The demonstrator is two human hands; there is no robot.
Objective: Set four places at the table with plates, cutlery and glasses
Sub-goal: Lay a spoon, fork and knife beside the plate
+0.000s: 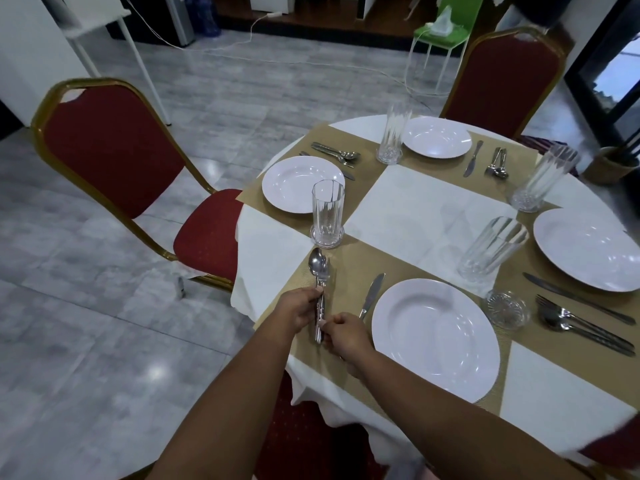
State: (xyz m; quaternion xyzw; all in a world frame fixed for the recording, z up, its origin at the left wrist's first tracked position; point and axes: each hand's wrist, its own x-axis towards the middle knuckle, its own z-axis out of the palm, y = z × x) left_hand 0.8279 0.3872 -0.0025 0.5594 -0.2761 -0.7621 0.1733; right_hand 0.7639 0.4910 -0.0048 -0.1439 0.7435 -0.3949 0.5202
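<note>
Left hand (303, 308) pinches the spoon-and-fork pair (319, 271) at mid-handle, and right hand (346, 336) curls round the handle ends. The pair is left of the near plate (435, 337), past the knife (372, 294) lying just beside that plate. Tall glass (493, 249) stands beyond the plate, to its right.

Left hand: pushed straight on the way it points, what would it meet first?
Probably the tall glass just past the spoon that the left hand holds; depth is hard to judge.
</note>
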